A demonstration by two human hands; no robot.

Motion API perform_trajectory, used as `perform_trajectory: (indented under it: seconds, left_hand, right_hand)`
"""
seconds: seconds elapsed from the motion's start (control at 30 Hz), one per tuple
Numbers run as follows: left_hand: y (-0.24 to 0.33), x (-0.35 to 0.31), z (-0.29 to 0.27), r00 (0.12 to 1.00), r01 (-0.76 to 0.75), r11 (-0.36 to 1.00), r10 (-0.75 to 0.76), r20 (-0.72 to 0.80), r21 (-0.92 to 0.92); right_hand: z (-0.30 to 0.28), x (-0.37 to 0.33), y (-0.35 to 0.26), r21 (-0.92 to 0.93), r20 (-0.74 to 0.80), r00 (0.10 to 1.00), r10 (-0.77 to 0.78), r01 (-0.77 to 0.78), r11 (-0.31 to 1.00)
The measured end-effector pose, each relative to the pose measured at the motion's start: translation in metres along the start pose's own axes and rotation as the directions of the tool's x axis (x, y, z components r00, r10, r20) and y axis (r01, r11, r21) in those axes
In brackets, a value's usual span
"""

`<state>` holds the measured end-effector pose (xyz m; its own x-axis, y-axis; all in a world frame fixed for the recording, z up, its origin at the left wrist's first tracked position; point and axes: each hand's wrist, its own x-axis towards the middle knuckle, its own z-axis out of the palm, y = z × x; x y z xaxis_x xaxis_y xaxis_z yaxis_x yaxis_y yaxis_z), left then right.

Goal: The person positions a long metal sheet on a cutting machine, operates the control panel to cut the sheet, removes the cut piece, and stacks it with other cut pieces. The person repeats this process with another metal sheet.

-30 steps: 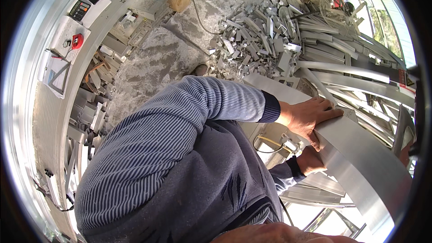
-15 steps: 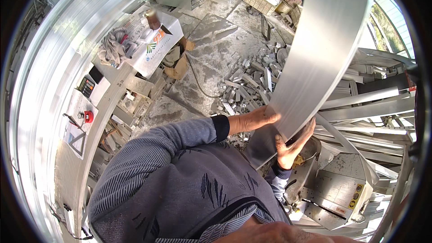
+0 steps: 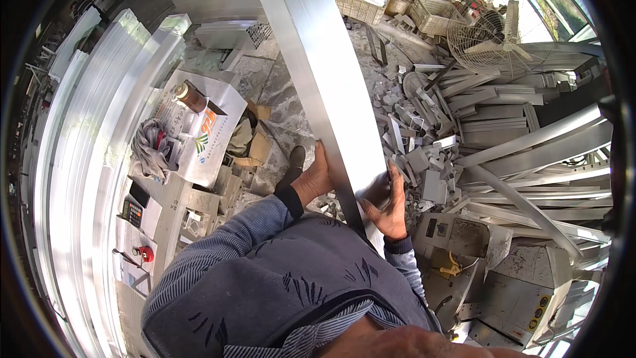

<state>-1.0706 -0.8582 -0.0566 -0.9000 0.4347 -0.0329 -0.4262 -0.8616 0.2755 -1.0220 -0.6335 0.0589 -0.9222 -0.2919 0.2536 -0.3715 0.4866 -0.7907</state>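
Note:
A long, wide silvery metal profile (image 3: 331,59), likely aluminium, runs from close to my waist up past the top edge of the picture. Along its left side, my left hand (image 3: 315,178) grips it, with the thumb pointing up and the other fingers mostly hidden. Lower down on the right side, my right hand (image 3: 389,207) grasps the same profile, its thumb on the near part and its fingers along the edge. The end nearest my body is partly hidden by my hands and clothing.
Metal offcuts (image 3: 414,136) lie heaped on the floor beyond my right hand. At right are long profiles (image 3: 536,136), a wire-cage fan (image 3: 490,40) and a machine (image 3: 517,295). On the left stands a bench (image 3: 173,209) with a jar (image 3: 190,97), cloth and calculator, beside stacked profiles (image 3: 99,126).
The profile has swung leftward in the view, and both hands have shifted left with it, still gripping. The whole view has moved too, bringing the fan into sight.

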Motion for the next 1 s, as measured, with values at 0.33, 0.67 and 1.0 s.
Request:
perform_trajectory:
  seconds: [0.33, 0.67, 1.0]
  left_hand:
    - [0.296, 0.149, -0.03, 0.864, -0.175, 0.983, 0.178, -0.471, 0.05]
    - [0.497, 0.221, -0.068, 0.694, -0.369, 0.872, 0.488, -0.53, 0.32]
    - [0.632, 0.317, -0.128, 0.565, -0.451, 0.729, 0.68, -0.468, 0.515]
  right_hand:
    - [0.046, 0.069, 0.192, 0.184, -0.333, 0.738, 0.586, -0.559, 0.808]
    - [-0.016, 0.134, 0.311, -0.176, -0.723, 0.178, 0.667, -0.982, 0.07]
    - [-0.001, 0.371, 0.474, 0.564, -0.288, 0.203, 0.936, -0.754, 0.337]
